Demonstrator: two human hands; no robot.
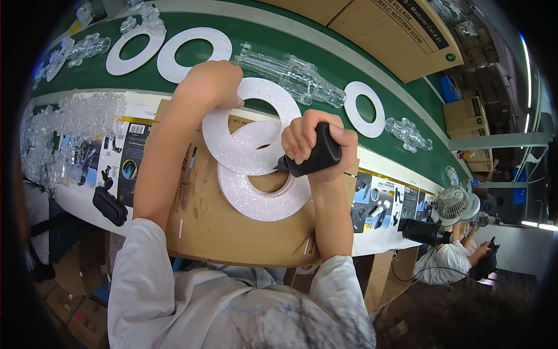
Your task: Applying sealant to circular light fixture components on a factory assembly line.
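My left hand [212,84] is closed on the upper left edge of a white glittery ring [221,139]. This ring is raised and overlaps a stack of similar rings [261,203] on the brown cardboard [200,235]. My right hand [319,139] is wrapped round a black bottle [322,154] with a narrow tip. The bottle is tilted, its tip pointing left at the lower right edge of the raised ring; whether the tip touches is unclear. The left fingertips are partly hidden.
Beyond the cardboard runs a green belt [325,64] with more white rings [365,109] and clear plastic figures [302,78]. Clear parts [81,122] are piled at left. A black bottle-like object [426,231] and a fan [453,203] stand at right, near another person [444,262].
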